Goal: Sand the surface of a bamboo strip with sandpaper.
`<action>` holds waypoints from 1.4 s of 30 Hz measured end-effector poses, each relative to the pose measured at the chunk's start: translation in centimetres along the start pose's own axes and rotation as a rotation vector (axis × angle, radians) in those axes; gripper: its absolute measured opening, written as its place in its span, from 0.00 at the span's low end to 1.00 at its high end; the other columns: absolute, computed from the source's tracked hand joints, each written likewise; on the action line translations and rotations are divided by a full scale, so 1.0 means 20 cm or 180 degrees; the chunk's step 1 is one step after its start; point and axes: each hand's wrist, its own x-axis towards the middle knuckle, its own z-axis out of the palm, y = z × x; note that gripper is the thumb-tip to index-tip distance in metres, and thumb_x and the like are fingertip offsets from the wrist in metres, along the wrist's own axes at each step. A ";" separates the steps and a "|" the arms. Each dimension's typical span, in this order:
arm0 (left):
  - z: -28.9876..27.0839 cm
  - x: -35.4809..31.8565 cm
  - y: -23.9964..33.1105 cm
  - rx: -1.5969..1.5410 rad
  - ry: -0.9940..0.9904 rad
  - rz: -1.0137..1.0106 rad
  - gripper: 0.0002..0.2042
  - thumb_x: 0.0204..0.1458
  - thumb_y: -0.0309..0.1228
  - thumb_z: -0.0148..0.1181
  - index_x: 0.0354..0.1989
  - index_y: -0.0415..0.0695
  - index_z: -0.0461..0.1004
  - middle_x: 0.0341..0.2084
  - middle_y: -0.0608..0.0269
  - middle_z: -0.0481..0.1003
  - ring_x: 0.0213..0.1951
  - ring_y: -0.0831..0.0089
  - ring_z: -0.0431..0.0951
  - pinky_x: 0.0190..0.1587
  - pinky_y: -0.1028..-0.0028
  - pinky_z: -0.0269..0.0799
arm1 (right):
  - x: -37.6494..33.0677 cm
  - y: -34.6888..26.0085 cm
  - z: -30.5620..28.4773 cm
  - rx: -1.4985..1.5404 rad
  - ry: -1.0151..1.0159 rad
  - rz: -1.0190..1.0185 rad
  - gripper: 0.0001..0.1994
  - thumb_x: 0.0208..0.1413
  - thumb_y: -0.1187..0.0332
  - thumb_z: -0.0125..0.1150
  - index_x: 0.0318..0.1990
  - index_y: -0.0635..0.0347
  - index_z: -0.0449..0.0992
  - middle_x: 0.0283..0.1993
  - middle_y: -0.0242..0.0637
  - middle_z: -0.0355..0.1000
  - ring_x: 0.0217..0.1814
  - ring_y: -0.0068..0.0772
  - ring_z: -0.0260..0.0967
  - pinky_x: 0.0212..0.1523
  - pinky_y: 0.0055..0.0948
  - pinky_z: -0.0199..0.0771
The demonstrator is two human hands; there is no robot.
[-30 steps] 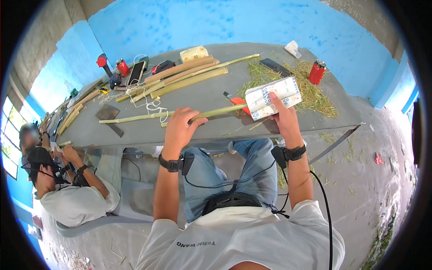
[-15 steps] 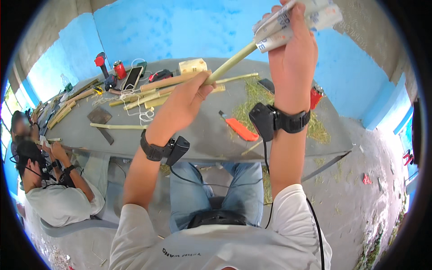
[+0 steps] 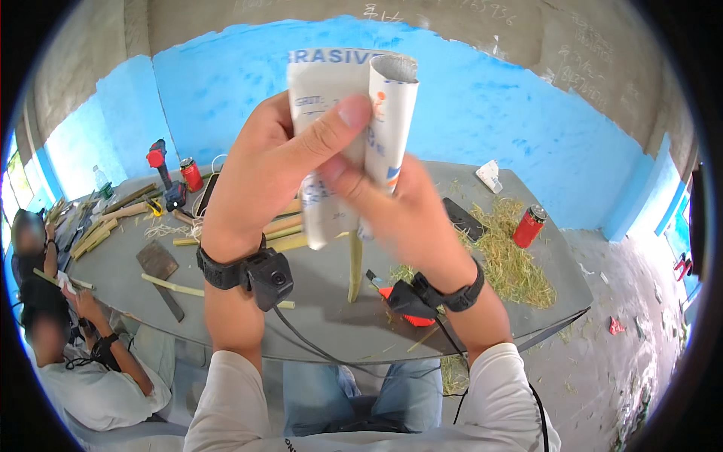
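Note:
Up in front of the blue wall, I have a white-backed sheet of sandpaper (image 3: 324, 79) between both hands. Its right side is curled into a tube, with the grey grit side showing at the top. My left hand (image 3: 260, 166) is closed on the sheet, thumb pressed across its face. Lower down, my right hand (image 3: 407, 215) is closed around the sheet's lower part, somewhat smeared by motion. A thin greenish bamboo stick (image 3: 355, 271) hangs down below the sandpaper; its upper part is hidden behind the paper and my hands.
Below my right wrist lies an orange-handled tool (image 3: 419, 321). Bamboo shavings (image 3: 512, 264), a phone (image 3: 465, 218) and a red can (image 3: 529, 226) are on the right. A cleaver-like blade (image 3: 157, 258), a drill (image 3: 172, 181) and more bamboo lie left. Two people (image 3: 83, 377) sit at far left.
My left hand has gone from the bamboo stick up to the sandpaper. My right hand has come down and left with the sandpaper. The stick now points downward.

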 end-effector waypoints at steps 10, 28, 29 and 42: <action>-0.35 0.04 -0.17 -0.2960 -0.1365 0.1177 0.09 0.65 0.39 0.50 0.41 0.48 0.67 0.26 0.70 0.70 0.25 0.74 0.70 0.38 0.69 0.68 | 0.01 0.24 -0.18 -0.0384 -0.2224 0.1845 0.19 0.61 0.54 0.66 0.47 0.61 0.76 0.35 0.29 0.74 0.38 0.19 0.72 0.37 0.23 0.72; -0.35 0.03 -0.14 0.0912 -0.3005 -0.0144 0.18 0.59 0.42 0.62 0.48 0.38 0.79 0.67 0.37 0.61 0.72 0.40 0.51 0.70 0.47 0.46 | 0.06 0.17 -0.64 -0.3637 0.0712 -0.0582 0.25 0.60 0.53 0.58 0.15 0.61 0.69 0.11 0.39 0.57 0.15 0.45 0.53 0.19 0.39 0.54; -0.31 0.00 -0.10 0.1346 -0.2572 -0.0458 0.14 0.58 0.34 0.63 0.46 0.37 0.80 0.67 0.41 0.63 0.72 0.43 0.54 0.70 0.50 0.48 | 0.06 0.17 -0.65 -0.3679 0.0764 -0.0552 0.26 0.60 0.53 0.58 0.15 0.61 0.69 0.12 0.39 0.58 0.15 0.45 0.53 0.19 0.39 0.54; -0.12 0.00 -0.31 0.3222 -0.0550 -0.0249 0.13 0.58 0.32 0.59 0.47 0.38 0.72 0.38 0.48 0.76 0.40 0.50 0.74 0.46 0.62 0.68 | 0.02 0.22 -0.51 -0.3865 0.0378 -0.0551 0.23 0.52 0.45 0.67 0.24 0.59 0.79 0.22 0.39 0.70 0.25 0.43 0.66 0.30 0.35 0.65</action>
